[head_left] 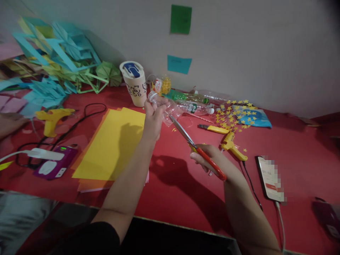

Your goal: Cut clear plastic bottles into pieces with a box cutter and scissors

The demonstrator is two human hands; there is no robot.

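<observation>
My left hand (154,118) is closed around a piece of clear plastic bottle (174,109), its neck end pointing up and left. In my right hand (204,156) is a pair of scissors (186,134) with orange-red handles. The blade tips reach the lower edge of the plastic, near my left fingers; whether they bite into it I cannot tell. Just behind the cut bottle lies a whole clear bottle (195,107) with a green label. Under my left forearm rests a stack of yellow and orange paper (106,148).
A white tumbler (136,86) stands near the wall. Yellow paper stars (233,113), a yellow utility knife (214,129), a yellow glue gun (233,147) and a phone (271,179) lie to the right. Leftward are another glue gun (53,118), a purple power strip (57,163) and another person's hand (12,125).
</observation>
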